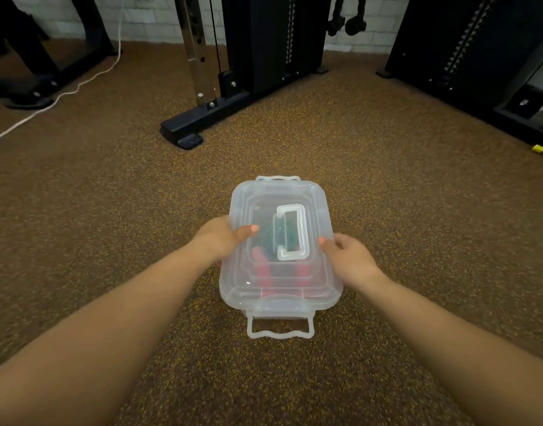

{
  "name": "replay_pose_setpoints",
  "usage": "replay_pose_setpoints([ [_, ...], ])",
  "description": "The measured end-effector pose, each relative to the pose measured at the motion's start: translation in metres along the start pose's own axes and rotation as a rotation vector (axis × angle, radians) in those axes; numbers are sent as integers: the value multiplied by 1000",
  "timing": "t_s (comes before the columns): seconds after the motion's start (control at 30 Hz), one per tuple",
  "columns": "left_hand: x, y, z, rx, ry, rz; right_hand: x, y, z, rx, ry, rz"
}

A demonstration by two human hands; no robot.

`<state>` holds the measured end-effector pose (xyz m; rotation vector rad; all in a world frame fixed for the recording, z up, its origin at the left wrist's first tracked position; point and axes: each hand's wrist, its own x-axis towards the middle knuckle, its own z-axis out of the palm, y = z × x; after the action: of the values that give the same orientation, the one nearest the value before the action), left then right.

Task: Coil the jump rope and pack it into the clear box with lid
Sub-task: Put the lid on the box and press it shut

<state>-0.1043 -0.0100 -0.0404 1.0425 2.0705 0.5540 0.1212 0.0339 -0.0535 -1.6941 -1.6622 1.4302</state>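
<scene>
Peering through the frosted lid [264, 272] you can only half make out the jump rope [265, 267]: blurry red handles toward the near end and something greenish under the lid's flip handle [291, 236], but how it's coiled is impossible to tell. The clear box [333, 302] sits on the speckled brown floor [387, 179] with the lid on top; its walls are mostly hidden under the lid, and the near latch [280, 327] hangs open and loose, while the far latch [277, 178] barely peeks out. Left hand [222, 239] grips the lid's left edge, thumb on top, fingers tucked out of sight underneath. Right hand [348, 259] holds the right edge the same way, thumb tip on the lid. Gym machine frames [233, 96] behind are cut off at the top.
</scene>
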Motion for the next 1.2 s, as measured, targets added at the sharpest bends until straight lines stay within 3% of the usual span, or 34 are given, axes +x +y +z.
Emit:
replay_pose_setpoints([
  [0.13,0,-9,4,-73,8,11,-5,-1,2,15,12,3],
  [0.23,-4,-12,12,117,78,35,-10,3,1,-28,19,-21],
  [0.33,-30,-13,12,457,248,422,-23,12,-1,-187,7,-171],
  [0.43,-57,-24,17,708,55,760,-37,26,-7,-575,7,-568],
  [0.5,-64,-33,24,852,-87,791,-39,35,-12,-857,-62,-739],
  [0.6,-58,-36,23,955,-131,782,-39,39,-16,-1078,-169,-815],
  [0.77,-49,-32,20,989,-151,780,-39,37,-17,-1098,-231,-798],
  [0.9,-52,-36,24,998,-112,852,-37,47,-11,-1154,-184,-951],
  [1.03,-54,-41,22,1004,-118,988,-36,49,-12,-1178,-182,-1019],
  [1.2,-53,-39,21,1067,-124,1006,-34,53,-11,-1274,-161,-1046],
])
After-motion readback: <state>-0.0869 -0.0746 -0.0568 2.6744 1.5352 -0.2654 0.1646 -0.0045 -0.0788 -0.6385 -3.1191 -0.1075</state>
